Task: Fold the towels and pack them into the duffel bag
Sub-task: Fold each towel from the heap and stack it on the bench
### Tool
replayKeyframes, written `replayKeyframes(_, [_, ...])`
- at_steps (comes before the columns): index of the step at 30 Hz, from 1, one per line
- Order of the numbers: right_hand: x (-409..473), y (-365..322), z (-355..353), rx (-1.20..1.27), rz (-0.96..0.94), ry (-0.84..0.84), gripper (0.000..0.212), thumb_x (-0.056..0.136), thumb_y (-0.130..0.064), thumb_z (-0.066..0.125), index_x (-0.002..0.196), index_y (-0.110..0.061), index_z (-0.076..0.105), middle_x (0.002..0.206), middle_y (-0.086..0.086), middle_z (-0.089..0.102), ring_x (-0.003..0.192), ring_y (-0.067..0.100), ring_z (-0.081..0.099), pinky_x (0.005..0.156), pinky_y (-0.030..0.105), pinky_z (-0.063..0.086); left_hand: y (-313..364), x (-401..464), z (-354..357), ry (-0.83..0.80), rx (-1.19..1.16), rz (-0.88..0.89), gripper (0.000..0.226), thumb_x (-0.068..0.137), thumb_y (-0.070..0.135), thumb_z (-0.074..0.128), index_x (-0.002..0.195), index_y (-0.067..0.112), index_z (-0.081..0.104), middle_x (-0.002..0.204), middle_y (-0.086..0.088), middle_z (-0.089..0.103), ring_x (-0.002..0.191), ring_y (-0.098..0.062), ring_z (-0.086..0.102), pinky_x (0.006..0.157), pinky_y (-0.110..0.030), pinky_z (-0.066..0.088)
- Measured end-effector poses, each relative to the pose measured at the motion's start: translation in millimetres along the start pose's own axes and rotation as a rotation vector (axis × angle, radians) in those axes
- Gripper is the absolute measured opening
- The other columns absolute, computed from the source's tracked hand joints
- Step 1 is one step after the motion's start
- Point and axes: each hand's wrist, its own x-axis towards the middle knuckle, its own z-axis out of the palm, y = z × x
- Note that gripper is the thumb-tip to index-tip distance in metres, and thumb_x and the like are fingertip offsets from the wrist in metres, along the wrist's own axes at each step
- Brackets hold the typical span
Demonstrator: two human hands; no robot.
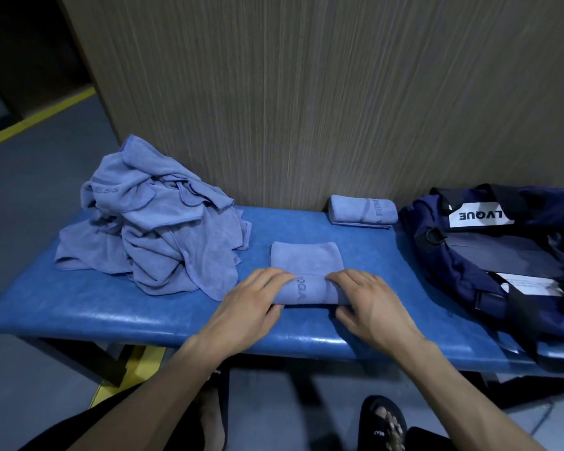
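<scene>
Here, item by item, we list outward from our fingers. Left hand [246, 302]: fingers [267, 278] curled over the top of the part-rolled towel [306, 275], thumb tucked at its near edge, gripping the roll's left end. Right hand [373, 302]: fingers [349, 276] likewise curled over the roll's right end, thumb low against the bench [111, 317]. Between both hands the roll shows dark lettering; beyond the fingers, the towel's unrolled part lies flat on the blue padded bench. Farther beyond the right fingers, at the bench's back edge against the wood-grain panel [306, 92], one finished rolled towel [362, 209] lies on its side. Left of the left fingers, well apart, a heap of unfolded towels [153, 222] in the same pale blue. Right of the right fingers, a navy duffel bag [489, 255] rests on the bench end, straps loose, a white label on top. Below the bench, our feet in black sandals [383, 424].
</scene>
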Motion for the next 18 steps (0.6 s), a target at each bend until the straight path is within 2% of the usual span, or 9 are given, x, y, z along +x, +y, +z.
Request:
replayKeyframes(2, [-2, 2, -6, 0.084, 0.008, -0.028, 0.05, 0.073, -0.034, 0.048, 0.12, -0.026, 0.06, 0.106, -0.003, 0.066, 0.096, 0.025, 0.061, 0.084, 0.039, 0.05, 0, 1, -4, -0.005, -0.136, -0.064, 0.043, 0.094, 0.025, 0.06, 0.134, 0.033, 0.047, 0.131, 0.019, 0.052, 0.12, -0.008, 0.051, 0.095, -0.037, 0.049])
replayKeyframes(4, [-6, 3, -13, 0.239, 0.053, -0.05, 0.042, 0.076, -0.036, 0.053, 0.116, -0.029, 0.062, 0.104, -0.008, 0.068, 0.093, 0.016, 0.063, 0.081, 0.034, 0.052, 0, 2, -9, -0.017, -0.273, -0.127, 0.037, 0.096, 0.032, 0.059, 0.13, 0.037, 0.047, 0.125, 0.021, 0.056, 0.114, -0.006, 0.055, 0.096, -0.036, 0.048])
replayKeyframes(7, [-10, 7, -25, 0.425, 0.156, -0.088, 0.021, 0.082, -0.027, 0.07, 0.102, -0.032, 0.068, 0.09, -0.015, 0.073, 0.085, 0.005, 0.065, 0.076, 0.022, 0.05, 0, 1, -12, -0.057, -0.384, -0.214, 0.031, 0.095, 0.049, 0.052, 0.124, 0.042, 0.048, 0.108, 0.013, 0.065, 0.094, -0.016, 0.063, 0.087, -0.041, 0.051])
replayKeyframes(9, [-12, 10, -28, 0.47, 0.207, -0.137, 0.015, 0.084, -0.028, 0.073, 0.097, -0.033, 0.069, 0.086, -0.016, 0.073, 0.084, 0.001, 0.064, 0.074, 0.018, 0.048, 2, 0, -10, -0.058, -0.431, -0.266, 0.032, 0.092, 0.057, 0.05, 0.12, 0.042, 0.05, 0.099, 0.009, 0.067, 0.088, -0.019, 0.064, 0.085, -0.045, 0.052])
replayKeyframes(12, [-12, 13, -31, 0.566, 0.283, -0.178, 0.006, 0.089, -0.032, 0.072, 0.092, -0.028, 0.067, 0.084, -0.011, 0.07, 0.078, 0.006, 0.062, 0.073, 0.024, 0.048, 4, 2, -6, -0.037, -0.487, -0.354, 0.035, 0.089, 0.064, 0.047, 0.112, 0.039, 0.055, 0.095, 0.007, 0.069, 0.091, -0.015, 0.065, 0.087, -0.045, 0.052])
replayKeyframes(15, [-10, 13, -28, 0.67, 0.38, -0.202, 0.032, 0.093, -0.043, 0.067, 0.084, -0.013, 0.062, 0.074, -0.003, 0.059, 0.068, 0.012, 0.052, 0.069, 0.038, 0.045, 6, 8, -2, -0.025, -0.478, -0.452, 0.038, 0.088, 0.068, 0.041, 0.102, 0.036, 0.055, 0.088, 0.001, 0.069, 0.088, -0.019, 0.066, 0.084, -0.049, 0.052])
replayKeyframes(18, [-4, 9, -23, 0.67, 0.477, -0.192, 0.06, 0.084, -0.068, 0.055, 0.091, -0.009, 0.066, 0.082, 0.009, 0.067, 0.073, 0.014, 0.056, 0.075, 0.047, 0.051, 14, 16, 1, -0.001, -0.403, -0.552, 0.039, 0.098, 0.059, 0.042, 0.083, 0.023, 0.046, 0.069, 0.004, 0.055, 0.072, -0.021, 0.056, 0.069, -0.044, 0.045])
